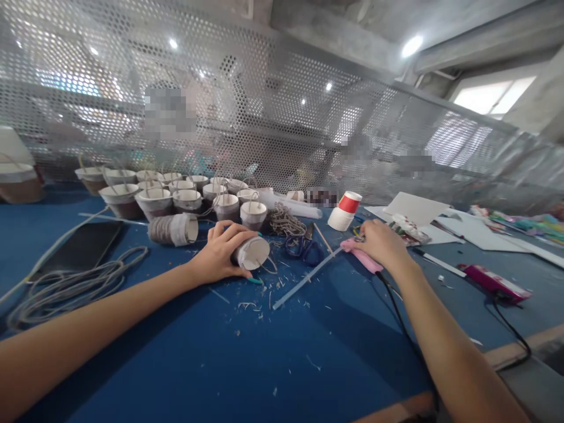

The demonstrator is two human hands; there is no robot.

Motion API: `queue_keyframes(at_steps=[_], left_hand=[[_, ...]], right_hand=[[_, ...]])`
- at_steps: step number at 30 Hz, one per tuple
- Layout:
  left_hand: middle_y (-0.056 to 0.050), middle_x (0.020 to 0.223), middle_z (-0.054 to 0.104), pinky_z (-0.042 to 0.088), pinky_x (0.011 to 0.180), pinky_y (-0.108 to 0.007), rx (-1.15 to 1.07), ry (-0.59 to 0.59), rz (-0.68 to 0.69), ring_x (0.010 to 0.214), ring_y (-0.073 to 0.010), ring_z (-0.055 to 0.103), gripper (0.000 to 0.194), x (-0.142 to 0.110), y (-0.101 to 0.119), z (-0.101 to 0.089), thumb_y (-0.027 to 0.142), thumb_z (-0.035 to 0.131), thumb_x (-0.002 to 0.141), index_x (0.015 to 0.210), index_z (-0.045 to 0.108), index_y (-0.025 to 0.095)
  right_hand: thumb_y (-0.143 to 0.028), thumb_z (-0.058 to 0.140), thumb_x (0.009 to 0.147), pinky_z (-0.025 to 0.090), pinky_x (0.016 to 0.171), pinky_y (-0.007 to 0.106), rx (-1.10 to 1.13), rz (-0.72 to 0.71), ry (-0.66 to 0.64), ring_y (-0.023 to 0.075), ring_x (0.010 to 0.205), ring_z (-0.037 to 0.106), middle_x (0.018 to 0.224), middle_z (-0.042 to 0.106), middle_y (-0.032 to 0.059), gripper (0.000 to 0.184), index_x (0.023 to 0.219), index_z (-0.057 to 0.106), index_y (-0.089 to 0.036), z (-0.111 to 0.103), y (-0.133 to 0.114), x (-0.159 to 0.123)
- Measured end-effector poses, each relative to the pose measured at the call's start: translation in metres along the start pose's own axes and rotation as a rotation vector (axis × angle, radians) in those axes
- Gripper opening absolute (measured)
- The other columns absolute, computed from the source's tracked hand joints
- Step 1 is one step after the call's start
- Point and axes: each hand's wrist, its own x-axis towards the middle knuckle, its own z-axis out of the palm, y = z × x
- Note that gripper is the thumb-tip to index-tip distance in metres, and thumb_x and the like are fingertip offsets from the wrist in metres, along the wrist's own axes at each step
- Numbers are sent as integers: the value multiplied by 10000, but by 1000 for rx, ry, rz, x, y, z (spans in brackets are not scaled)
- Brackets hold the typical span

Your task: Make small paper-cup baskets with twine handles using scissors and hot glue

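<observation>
Beyond a blue tabletop (264, 376) strewn with scraps, perforated metal screen (247, 88) across the upper half of the frame, below concrete beams. At centre, lying on its side, one small paper cup (252, 258); long axis roughly left to right, mouth turned right, towards the pink glue gun (366, 261). Pinched in the grip of the left hand (222, 247), fingers over the top, thumb beneath; well apart from the right hand (383, 241), off to its left. Right fingers curled over the glue gun, right of centre; cannot tell whether clasping it or merely resting there, with the undersides hidden. Slanting from the gun toward lower centre, one translucent glue stick (304, 279).

By count: about sixteen upright handled cups (153, 202) crowded at centre left, some overlapping; one larger brown pot (20, 185) at far left; one cord-wrapped cup (165, 230) on its side, left of the held one. Behind the hands, one heap of twine (285, 222), one pair of blue-handled scissors (312, 252), one red-and-white paper cup (349, 202) atop white ones, number unclear. At left, one black phone (83, 244) and one coil of grey cord (88, 294).
</observation>
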Motion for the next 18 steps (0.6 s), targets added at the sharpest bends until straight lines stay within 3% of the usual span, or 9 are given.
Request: queue_keyframes(at_steps=[3, 5, 8, 11, 14, 18], left_hand=[[-120, 1143, 488, 306, 959, -583, -42, 78, 45, 1148, -348, 366, 784, -1, 1, -3, 600, 688, 581, 1234, 451, 236], [-126, 1171, 450, 361, 965, -522, -119, 94, 66, 1151, -315, 408, 767, -2, 0, -4, 543, 688, 632, 1272, 401, 230], [-135, 1225, 438, 413, 948, -469, -187, 70, 47, 1132, -288, 462, 786, -2, 1, -5, 517, 658, 684, 1322, 311, 217], [-141, 1221, 480, 413, 938, -474, -153, 45, 35, 1124, -302, 473, 826, -3, 6, -6, 559, 643, 673, 1329, 292, 201], [-137, 1149, 522, 431, 891, -464, -110, 47, 15, 1051, -295, 508, 833, -4, 17, -6, 599, 629, 657, 1316, 323, 191], [-97, 986, 551, 419, 881, -473, -88, 83, 62, 937, -266, 531, 862, -3, 33, -6, 633, 624, 631, 1313, 354, 179]], right_hand=[[-387, 516, 783, 408, 681, 307, 239, -131, 182, 202, 773, 557, 897, 567, 96, 225, 816, 547, -166, -9, -18, -5], [-381, 490, 814, 406, 663, 288, 422, -251, 243, 179, 760, 539, 867, 560, 81, 211, 823, 531, -175, -15, -36, -13], [-442, 502, 813, 384, 563, 244, 697, -449, 79, 124, 633, 494, 759, 550, 32, 256, 787, 515, -188, -20, -68, -32], [-506, 613, 717, 353, 520, 228, 808, -585, -171, 93, 567, 452, 749, 554, 8, 351, 814, 502, -187, -20, -99, -53], [-506, 587, 746, 327, 515, 221, 846, -583, -272, 90, 556, 441, 718, 550, -1, 348, 836, 500, -182, -17, -121, -68], [-474, 525, 797, 302, 497, 220, 848, -558, -311, 97, 538, 437, 651, 535, -2, 299, 811, 497, -177, -15, -132, -75]])
